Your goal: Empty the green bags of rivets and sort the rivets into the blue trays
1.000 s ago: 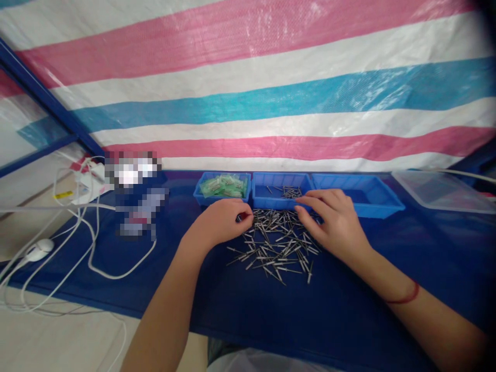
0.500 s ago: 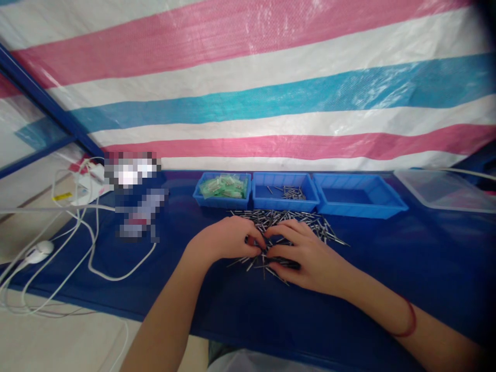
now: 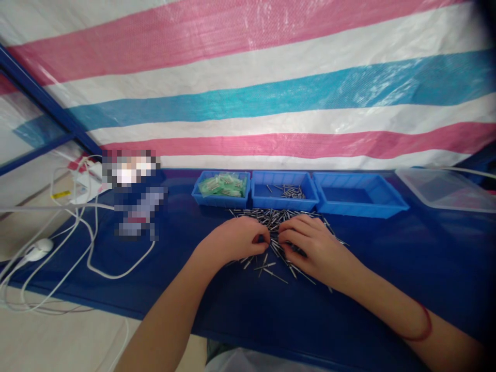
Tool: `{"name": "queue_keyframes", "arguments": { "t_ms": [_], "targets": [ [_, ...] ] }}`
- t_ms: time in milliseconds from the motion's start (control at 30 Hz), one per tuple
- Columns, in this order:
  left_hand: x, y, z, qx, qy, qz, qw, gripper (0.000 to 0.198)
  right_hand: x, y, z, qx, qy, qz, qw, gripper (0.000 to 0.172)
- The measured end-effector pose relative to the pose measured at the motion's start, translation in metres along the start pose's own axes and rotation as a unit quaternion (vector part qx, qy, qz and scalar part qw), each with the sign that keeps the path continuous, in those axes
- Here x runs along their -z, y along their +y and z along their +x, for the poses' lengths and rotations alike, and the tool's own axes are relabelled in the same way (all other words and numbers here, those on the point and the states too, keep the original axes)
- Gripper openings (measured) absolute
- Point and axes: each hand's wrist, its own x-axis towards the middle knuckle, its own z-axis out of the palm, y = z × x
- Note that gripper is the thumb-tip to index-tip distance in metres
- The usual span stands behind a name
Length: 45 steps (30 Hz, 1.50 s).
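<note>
Thin metal pins lie in a loose pile (image 3: 274, 219) on the blue table. Over the pile's left part is my left hand (image 3: 246, 237), its thumb and fingertips curled close together; whatever is between them is too small to name. My right hand (image 3: 310, 240) rests over the right part, fingers bent and somewhat apart, with pins beneath and around it; nothing held shows in it. A few pins (image 3: 267, 266) lie apart in front of the pile. Behind it, the middle blue bin (image 3: 284, 202) holds some pins.
The left blue bin (image 3: 219, 200) holds green-tinted bags of parts. On the right stands another blue bin (image 3: 360, 209), beside a clear plastic lid (image 3: 445, 191). White cables (image 3: 91, 248) and a white plug (image 3: 39, 249) are on the left. A striped sheet (image 3: 248, 108) hangs behind.
My right hand has moved to the right, away from my left hand, and the gap between them shows more pins. Some pins have spread toward the front right. My left hand shifted slightly right.
</note>
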Motion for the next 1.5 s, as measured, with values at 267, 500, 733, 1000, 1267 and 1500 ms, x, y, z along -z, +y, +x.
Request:
{"name": "queue_keyframes", "arguments": {
  "t_ms": [267, 500, 733, 1000, 1267, 1500],
  "targets": [
    [-0.005, 0.005, 0.006, -0.026, -0.003, 0.014, 1.0, 0.008, -0.002, -0.014, -0.004, 0.035, -0.017, 0.023, 0.999, 0.01],
    [-0.012, 0.002, 0.007, -0.031, -0.001, 0.02, 0.999, 0.009, -0.013, -0.014, -0.004, 0.013, -0.012, -0.01, 1.0, 0.008],
    [-0.011, 0.008, 0.007, -0.034, 0.05, -0.011, 0.998, 0.015, -0.01, -0.006, -0.004, -0.023, 0.032, 0.018, 0.999, 0.011],
    [-0.006, 0.011, 0.008, -0.032, 0.184, -0.225, 0.956, 0.022, -0.003, 0.003, -0.004, -0.131, 0.121, 0.203, 0.963, 0.012],
    [-0.013, 0.018, 0.013, -0.009, 0.255, -0.254, 0.933, 0.018, -0.003, -0.001, -0.001, -0.229, 0.136, 0.295, 0.918, 0.024],
    [-0.013, 0.022, 0.014, -0.024, 0.3, -0.228, 0.926, 0.015, 0.006, -0.008, 0.006, -0.292, 0.134, 0.399, 0.859, 0.031]
  ]
}}
